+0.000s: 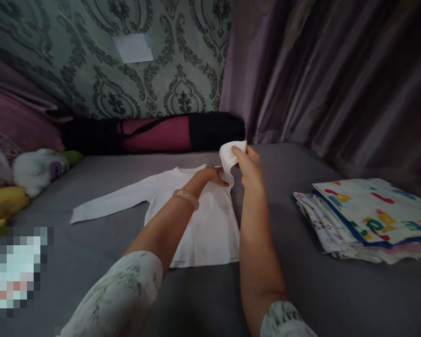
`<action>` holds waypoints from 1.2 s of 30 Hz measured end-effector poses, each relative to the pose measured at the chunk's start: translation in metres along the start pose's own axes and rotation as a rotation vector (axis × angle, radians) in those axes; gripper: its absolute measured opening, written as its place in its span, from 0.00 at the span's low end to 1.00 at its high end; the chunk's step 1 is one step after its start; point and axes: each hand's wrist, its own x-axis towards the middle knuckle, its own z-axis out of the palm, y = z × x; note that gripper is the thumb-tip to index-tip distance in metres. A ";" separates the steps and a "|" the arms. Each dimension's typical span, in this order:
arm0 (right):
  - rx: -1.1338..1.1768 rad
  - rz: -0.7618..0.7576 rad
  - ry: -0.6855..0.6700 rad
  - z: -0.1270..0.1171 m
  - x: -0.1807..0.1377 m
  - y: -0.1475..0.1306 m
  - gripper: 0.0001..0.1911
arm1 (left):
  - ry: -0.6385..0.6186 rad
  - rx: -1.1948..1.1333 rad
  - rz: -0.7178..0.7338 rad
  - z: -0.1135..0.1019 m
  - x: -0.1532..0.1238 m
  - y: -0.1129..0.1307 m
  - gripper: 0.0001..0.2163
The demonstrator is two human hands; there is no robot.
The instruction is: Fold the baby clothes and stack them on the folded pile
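Observation:
A small white long-sleeved shirt (pixel 203 234) lies spread on the grey bed sheet, its neckline toward the wall. One sleeve stretches out flat to the left. My right hand (pixel 250 164) pinches the cuff end of the other sleeve between thumb and fingers, lifting it above the bed at the shirt's upper right. Beside it, my left hand (pixel 215 175) is at the shirt's right shoulder and armpit, its fingers closed around the base of the raised sleeve; the fingertips are partly hidden by cloth. A pale bangle (pixel 185 199) circles my left wrist.
Folded printed cloths (pixel 375 215) are stacked at the right. A long black and dark-pink bag (pixel 154 133) lies along the patterned wall. Plush toys (pixel 35 171) sit at the left. Purple curtains (pixel 284 70) hang at the right. A blurred-out patch (pixel 16 271) covers something lower left.

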 end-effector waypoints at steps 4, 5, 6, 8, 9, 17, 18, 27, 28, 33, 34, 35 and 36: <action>-0.009 0.026 0.013 0.006 0.000 0.002 0.14 | 0.055 -0.168 -0.012 0.002 -0.025 -0.013 0.38; -0.007 0.030 0.014 0.008 0.000 0.002 0.14 | 0.112 -0.261 -0.021 0.002 -0.034 -0.018 0.35; -0.004 0.037 0.014 0.010 0.000 0.003 0.14 | 0.173 -0.366 -0.053 0.002 -0.044 -0.024 0.32; 0.002 0.057 0.014 0.016 -0.001 0.006 0.14 | 0.307 -0.585 -0.175 0.003 -0.065 -0.038 0.25; -0.001 0.065 0.014 0.019 -0.002 0.008 0.14 | 0.373 -0.690 -0.244 0.004 -0.075 -0.045 0.22; -0.154 0.079 -0.082 0.055 -0.009 0.038 0.14 | 0.684 -1.190 -0.483 0.020 -0.118 -0.090 0.13; -0.182 0.072 -0.106 0.060 -0.010 0.043 0.15 | 0.687 -1.213 -0.480 0.022 -0.119 -0.092 0.13; -0.289 0.050 -0.510 0.098 -0.043 0.071 0.17 | 0.667 -1.283 -0.401 0.019 -0.119 -0.095 0.17; -0.261 0.059 -0.586 0.100 -0.047 0.073 0.17 | 0.673 -1.263 -0.395 0.019 -0.120 -0.095 0.18; -0.263 0.011 -0.662 0.103 -0.050 0.085 0.14 | 0.715 -1.187 -0.375 0.018 -0.121 -0.092 0.22; -0.290 0.002 -0.665 0.103 -0.049 0.087 0.14 | 0.697 -1.188 -0.352 0.019 -0.122 -0.092 0.24; -0.320 -0.009 -0.673 0.103 -0.048 0.088 0.14 | 0.682 -1.178 -0.324 0.020 -0.122 -0.091 0.25; -0.350 -0.021 -0.682 0.102 -0.046 0.089 0.13 | 0.670 -1.154 -0.296 0.020 -0.122 -0.091 0.26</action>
